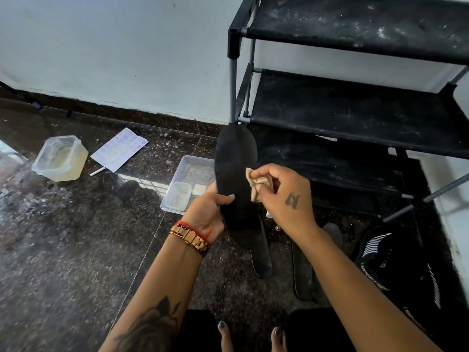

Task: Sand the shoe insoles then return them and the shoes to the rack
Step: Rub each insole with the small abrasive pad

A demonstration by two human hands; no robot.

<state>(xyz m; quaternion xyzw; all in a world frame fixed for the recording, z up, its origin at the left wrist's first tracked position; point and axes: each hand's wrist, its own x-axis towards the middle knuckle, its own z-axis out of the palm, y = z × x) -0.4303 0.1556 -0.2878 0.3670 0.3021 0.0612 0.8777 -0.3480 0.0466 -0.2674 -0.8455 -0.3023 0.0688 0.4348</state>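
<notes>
Our right hand pinches a folded tan sandpaper scrap betw. thumb and curled fingers, pressing it to the right edge of the black insole. Our left hand grips that insole from the left side, thumb lying across its upper face, fingers wrapped behind; insole is held off the floor, toe end pointing away from us toward the rack's corner post. Left wrist carries a gold-tone watch band and a red thread.

Under the held insole, a second dark insole lies on the speckled dark floor, partly covered. Just right of it, below our right forearm, a third flat dark insole lies on the floor. Further right, a black shoe w/ white stripes sits on the floor near the rack's front.

Shoe rack, black fabric shelves w/ grey tubes, stands at upper right, dusty w/ white specks; shelves in view hold nothing.

Left of the insole, a clear plastic tray w/ a smaller clear tub in it. Further left: a lidless clear container, a printed sheet, a small white stick just beside it. Our toes show at bottom.
</notes>
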